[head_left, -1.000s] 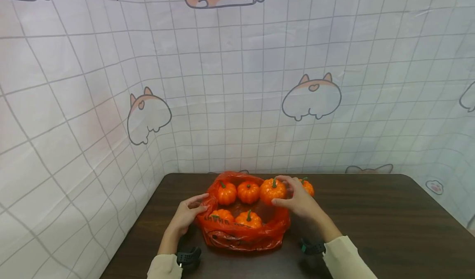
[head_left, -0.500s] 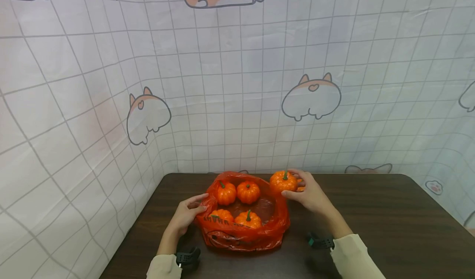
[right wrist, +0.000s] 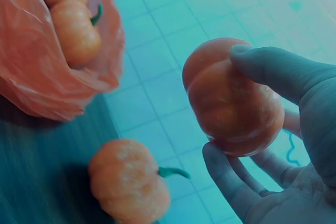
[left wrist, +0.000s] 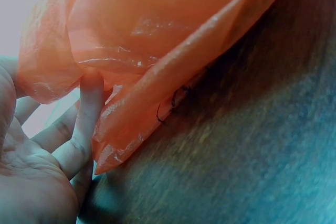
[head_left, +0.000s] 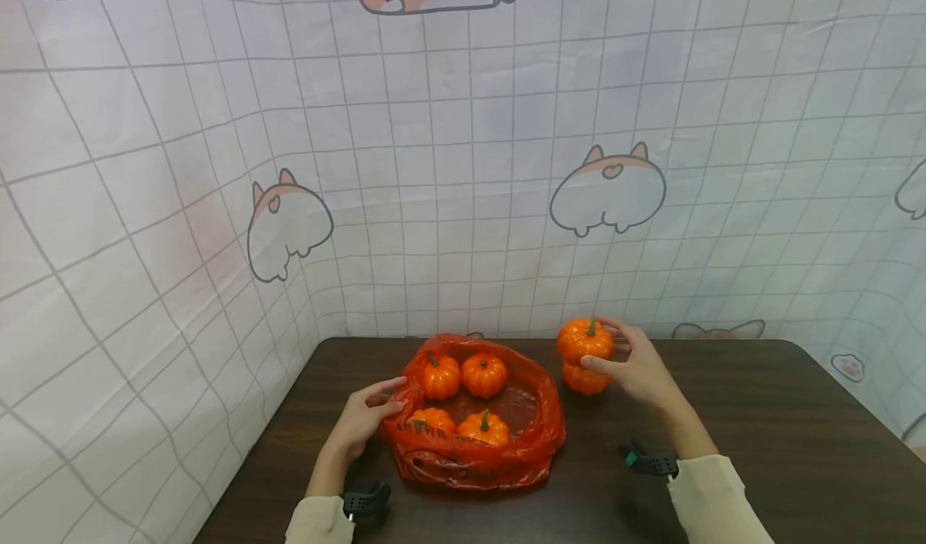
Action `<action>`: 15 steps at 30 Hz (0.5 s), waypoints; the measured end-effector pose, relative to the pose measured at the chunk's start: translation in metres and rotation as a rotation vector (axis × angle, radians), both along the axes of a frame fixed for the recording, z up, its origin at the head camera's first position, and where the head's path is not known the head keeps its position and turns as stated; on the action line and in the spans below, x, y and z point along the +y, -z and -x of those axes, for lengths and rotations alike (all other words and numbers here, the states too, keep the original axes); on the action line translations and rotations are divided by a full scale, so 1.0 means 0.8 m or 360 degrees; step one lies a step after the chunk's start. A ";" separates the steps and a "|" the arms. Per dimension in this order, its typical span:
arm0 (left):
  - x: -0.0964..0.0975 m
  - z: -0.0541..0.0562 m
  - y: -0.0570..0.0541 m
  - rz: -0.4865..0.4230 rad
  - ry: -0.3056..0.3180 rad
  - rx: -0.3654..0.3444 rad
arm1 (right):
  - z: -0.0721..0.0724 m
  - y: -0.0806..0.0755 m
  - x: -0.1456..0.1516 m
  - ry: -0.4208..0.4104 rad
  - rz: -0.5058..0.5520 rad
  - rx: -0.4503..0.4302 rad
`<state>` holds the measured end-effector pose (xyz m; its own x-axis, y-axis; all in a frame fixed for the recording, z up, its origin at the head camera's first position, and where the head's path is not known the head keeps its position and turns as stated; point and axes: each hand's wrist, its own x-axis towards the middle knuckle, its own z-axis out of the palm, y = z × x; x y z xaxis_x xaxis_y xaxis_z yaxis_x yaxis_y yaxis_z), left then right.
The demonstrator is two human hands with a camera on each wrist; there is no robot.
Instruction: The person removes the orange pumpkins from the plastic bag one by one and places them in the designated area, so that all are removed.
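My right hand [head_left: 640,363] grips a small orange pumpkin [head_left: 581,341] with a green stem, thumb on one side and fingers on the other. That pumpkin is raised over a second pumpkin [head_left: 584,381] on the table; the right wrist view shows the lower pumpkin [right wrist: 128,182] apart from it. A red plastic bag [head_left: 473,468] stands with its mouth wide, several small pumpkins [head_left: 484,375] inside. At the bag's left rim, my left hand [head_left: 362,419] holds the plastic. Bent fingers [left wrist: 86,114] touch a fold of it in the left wrist view, where the thumb tip is hidden.
A dark wooden table [head_left: 745,431] extends to the right of the bag. Behind and left hangs a white gridded cloth [head_left: 470,166] with cartoon dogs. Black wrist straps [head_left: 367,502] sit on both forearms.
My right hand has carried the pumpkin from over the bag's right rim rightward and up, to above the pumpkin on the table. The left hand and the bag have stayed in place.
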<state>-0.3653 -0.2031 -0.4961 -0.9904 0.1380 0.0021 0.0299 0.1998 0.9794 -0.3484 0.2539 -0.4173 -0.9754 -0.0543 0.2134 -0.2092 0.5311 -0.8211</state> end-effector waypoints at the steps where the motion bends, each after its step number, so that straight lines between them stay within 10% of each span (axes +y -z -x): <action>1: 0.000 0.000 0.000 -0.0003 -0.0005 0.0000 | -0.001 0.000 0.003 0.0007 0.0000 0.0003; 15: 0.003 -0.001 -0.001 -0.0003 -0.0065 -0.0004 | -0.002 0.005 0.041 0.0066 0.0058 -0.0027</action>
<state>-0.3642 -0.2005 -0.4954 -0.9953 0.0973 -0.0003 0.0192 0.1992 0.9798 -0.3465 0.2867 -0.4212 -0.9802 -0.0059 0.1980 -0.1735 0.5086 -0.8433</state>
